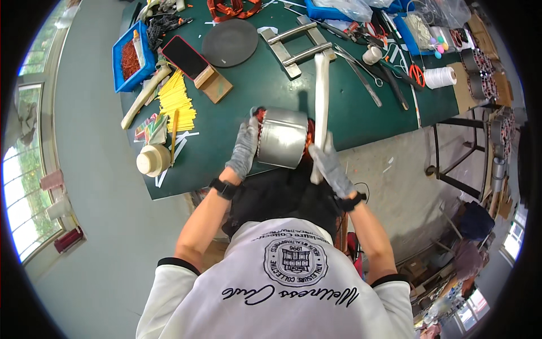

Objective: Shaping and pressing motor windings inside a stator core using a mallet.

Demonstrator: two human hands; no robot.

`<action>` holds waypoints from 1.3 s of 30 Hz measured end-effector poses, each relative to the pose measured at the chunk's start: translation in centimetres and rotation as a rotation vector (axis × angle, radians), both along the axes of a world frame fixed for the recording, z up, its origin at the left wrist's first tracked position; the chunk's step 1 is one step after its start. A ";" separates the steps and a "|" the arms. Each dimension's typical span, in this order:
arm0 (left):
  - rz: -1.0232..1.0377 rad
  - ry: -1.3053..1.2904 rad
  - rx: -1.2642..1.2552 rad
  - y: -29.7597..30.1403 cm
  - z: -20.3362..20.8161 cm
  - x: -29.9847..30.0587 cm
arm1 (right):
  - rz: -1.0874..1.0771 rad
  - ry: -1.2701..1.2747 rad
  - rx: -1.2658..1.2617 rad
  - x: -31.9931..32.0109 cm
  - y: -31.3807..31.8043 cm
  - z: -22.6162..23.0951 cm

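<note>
A motor stator [282,138], a silver metal cylinder with copper windings showing at both ends, sits on its side at the green table's near edge. My left hand [244,150], in a grey glove, grips its left end, the fingers against the windings. In my gloved right hand [334,169] is a long pale stick [321,101], shaped like a beater, held near its lower end. The stick stands beside the stator's right end and points away from me. Its far end reaches a metal frame with two round bars [299,45].
On the green table [254,87] lie a round dark plate [230,43], a phone on a wooden block [185,57], yellow strips [176,101] and a blue tray [133,56]. Scissors [416,74], hand tools and a white thread spool [440,78] lie right. Another person [467,260] is at far right.
</note>
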State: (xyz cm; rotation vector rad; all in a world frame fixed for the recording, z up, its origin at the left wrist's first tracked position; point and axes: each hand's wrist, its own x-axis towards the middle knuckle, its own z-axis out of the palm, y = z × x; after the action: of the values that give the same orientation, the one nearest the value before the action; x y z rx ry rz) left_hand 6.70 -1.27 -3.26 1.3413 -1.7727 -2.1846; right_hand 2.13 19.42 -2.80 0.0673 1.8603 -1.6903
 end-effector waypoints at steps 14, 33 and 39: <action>-0.825 0.366 -1.385 4.2 3.9 -4.7 | -0.304 0.244 -0.180 -4.5 2.7 -2.2; -1.088 0.684 -1.423 7.6 1.6 0.1 | 0.220 0.772 1.035 -15.0 3.4 1.2; -1.020 0.735 -1.301 5.1 1.7 -0.1 | 0.190 0.716 0.527 -6.7 4.6 3.3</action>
State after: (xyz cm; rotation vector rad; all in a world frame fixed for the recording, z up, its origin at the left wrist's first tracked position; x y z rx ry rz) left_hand 6.60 3.78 -1.58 -0.6334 -2.7273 -0.7432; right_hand -4.53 24.01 0.49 -0.5488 2.6947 -1.1204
